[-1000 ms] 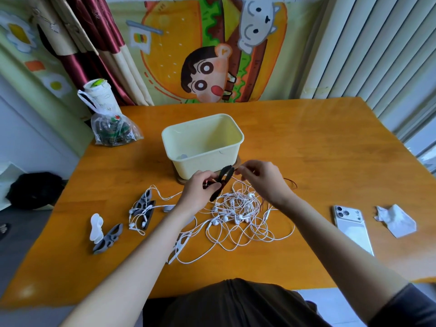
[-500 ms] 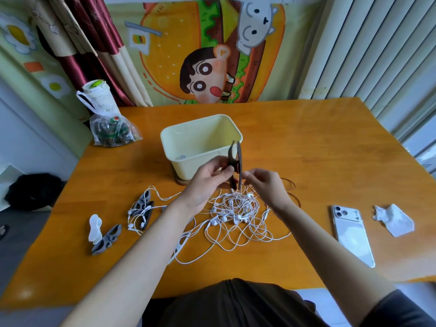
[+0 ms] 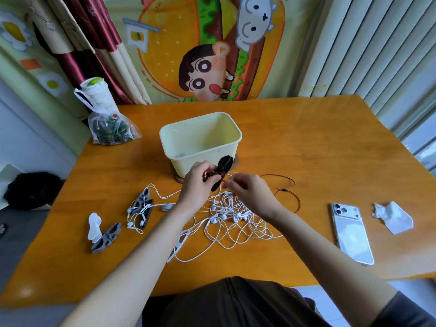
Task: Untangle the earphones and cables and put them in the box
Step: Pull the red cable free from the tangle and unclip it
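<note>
A pale yellow box [image 3: 200, 140] stands open in the middle of the orange table [image 3: 318, 142]. Just in front of it my left hand [image 3: 195, 187] grips a black cable winder [image 3: 223, 171] with thin red-brown cable wrapped round its middle. My right hand [image 3: 247, 192] pinches that red-brown cable [image 3: 286, 185] close to the winder; the rest of it loops over the table to the right. Below both hands lies a tangle of white earphones [image 3: 231, 220]. More white earphones lie on grey winders [image 3: 141, 208] at the left.
A white winder and a grey winder [image 3: 103, 234] lie at the front left. A white phone [image 3: 351, 232] and a crumpled tissue [image 3: 392, 217] lie on the right. A plastic bag with a cup [image 3: 103, 116] stands at the back left corner.
The black winder, upright half a second ago, is now tilted lower in my left hand. My right hand has moved right of it. More red-brown cable lies loose on the table.
</note>
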A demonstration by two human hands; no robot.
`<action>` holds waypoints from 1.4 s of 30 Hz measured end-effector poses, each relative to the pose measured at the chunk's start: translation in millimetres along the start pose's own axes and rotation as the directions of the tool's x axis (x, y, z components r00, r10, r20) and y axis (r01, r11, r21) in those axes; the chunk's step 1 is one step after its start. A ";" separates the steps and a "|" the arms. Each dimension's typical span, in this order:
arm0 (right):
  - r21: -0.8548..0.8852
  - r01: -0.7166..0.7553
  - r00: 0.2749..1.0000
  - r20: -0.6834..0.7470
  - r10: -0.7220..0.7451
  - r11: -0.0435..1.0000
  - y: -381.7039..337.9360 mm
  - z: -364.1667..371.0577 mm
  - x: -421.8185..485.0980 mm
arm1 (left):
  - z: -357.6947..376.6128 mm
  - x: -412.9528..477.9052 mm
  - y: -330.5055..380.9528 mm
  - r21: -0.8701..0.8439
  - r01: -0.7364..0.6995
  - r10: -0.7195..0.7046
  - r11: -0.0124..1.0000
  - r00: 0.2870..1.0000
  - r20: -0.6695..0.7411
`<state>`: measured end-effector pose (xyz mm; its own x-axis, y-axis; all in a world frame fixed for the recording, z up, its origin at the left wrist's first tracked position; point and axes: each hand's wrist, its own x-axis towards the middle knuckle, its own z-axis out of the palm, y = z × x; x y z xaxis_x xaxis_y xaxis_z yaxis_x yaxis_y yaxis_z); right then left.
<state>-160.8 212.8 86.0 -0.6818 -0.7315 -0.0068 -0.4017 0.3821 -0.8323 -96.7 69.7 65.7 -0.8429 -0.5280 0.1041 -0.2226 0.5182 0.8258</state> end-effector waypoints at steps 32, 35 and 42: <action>0.080 -0.013 0.993 -0.112 0.022 0.997 15.8 -35.6 28.2 | -17.5 0.3 15.8 -0.464 0.236 0.012 0.854 0.881 0.472; 0.218 -0.047 0.994 -0.087 0.067 0.975 13.6 -28.7 24.5 | -11.4 2.0 21.4 -0.585 0.264 0.021 0.767 0.900 0.435; 0.279 -0.107 0.983 -0.113 0.143 0.954 16.4 3.6 18.1 | 0.4 2.1 24.1 -0.727 0.304 -0.104 0.616 0.946 0.307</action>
<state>-177.5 203.8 70.3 -0.7970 -0.6006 -0.0633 -0.1398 0.2854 -0.9481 -104.0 81.3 85.6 -0.9248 -0.3462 -0.1575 -0.0368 -0.3308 0.9430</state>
